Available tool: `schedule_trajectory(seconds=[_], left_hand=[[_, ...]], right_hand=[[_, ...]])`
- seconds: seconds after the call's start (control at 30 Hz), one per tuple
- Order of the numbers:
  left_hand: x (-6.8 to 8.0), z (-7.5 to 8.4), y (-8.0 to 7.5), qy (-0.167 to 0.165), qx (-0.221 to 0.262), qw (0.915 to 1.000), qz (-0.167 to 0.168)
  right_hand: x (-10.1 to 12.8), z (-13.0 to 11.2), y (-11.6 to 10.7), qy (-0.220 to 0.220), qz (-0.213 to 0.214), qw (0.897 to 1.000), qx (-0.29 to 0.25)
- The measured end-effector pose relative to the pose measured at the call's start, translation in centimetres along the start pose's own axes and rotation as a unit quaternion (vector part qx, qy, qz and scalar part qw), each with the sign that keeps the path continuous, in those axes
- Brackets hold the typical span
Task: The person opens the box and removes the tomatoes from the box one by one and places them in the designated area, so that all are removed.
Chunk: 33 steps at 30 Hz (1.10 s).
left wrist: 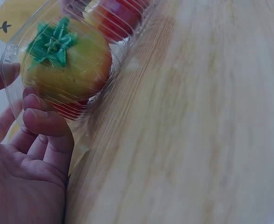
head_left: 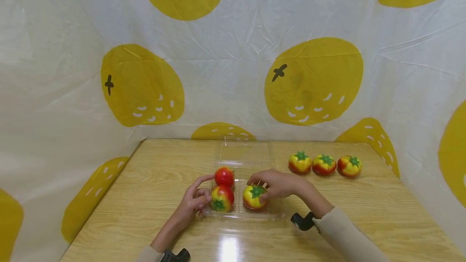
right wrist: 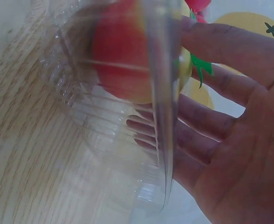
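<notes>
A clear plastic clamshell box point(head_left: 238, 213) lies open on the table, its lid point(head_left: 244, 155) folded toward the back. My left hand point(head_left: 192, 202) holds the box's left side, with the index finger reaching along the edge and the other fingers bent. In the left half sit a red fruit point(head_left: 224, 176) and, in front, a red-and-yellow toy tomato point(head_left: 222, 198) tilted so its green leafy top faces forward. My right hand point(head_left: 277, 185) grips another toy tomato point(head_left: 253, 197) in the right half, thumb in front. The right wrist view shows it point(right wrist: 123, 56) through the plastic wall.
Three more red-and-yellow toy tomatoes with green tops stand in a row at the back right, including the middle one point(head_left: 324, 164). The wooden table point(head_left: 153, 177) ends against a white curtain point(head_left: 225, 80) printed with yellow fruit.
</notes>
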State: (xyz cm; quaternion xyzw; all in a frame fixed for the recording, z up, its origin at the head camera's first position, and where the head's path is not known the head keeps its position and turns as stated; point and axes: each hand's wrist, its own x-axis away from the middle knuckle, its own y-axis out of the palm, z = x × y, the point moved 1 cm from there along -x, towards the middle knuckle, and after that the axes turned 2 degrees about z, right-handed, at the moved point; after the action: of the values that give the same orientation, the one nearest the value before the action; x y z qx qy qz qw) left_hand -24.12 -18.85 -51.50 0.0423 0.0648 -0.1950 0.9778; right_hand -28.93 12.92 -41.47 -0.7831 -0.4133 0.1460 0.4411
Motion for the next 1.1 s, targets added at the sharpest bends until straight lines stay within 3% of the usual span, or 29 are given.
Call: schedule_trajectory(seconds=[0.63, 1.1], left_hand=[[-0.08, -0.14, 0.06, 0.002, 0.003, 1.0000, 0.002], [-0.05, -0.12, 0.10, 0.000, 0.001, 1.0000, 0.005]], right_hand=[[-0.78, -0.56, 0.62, -0.001, -0.017, 1.000, 0.006], [-0.61, -0.50, 0.52, -0.010, -0.007, 1.000, 0.003]])
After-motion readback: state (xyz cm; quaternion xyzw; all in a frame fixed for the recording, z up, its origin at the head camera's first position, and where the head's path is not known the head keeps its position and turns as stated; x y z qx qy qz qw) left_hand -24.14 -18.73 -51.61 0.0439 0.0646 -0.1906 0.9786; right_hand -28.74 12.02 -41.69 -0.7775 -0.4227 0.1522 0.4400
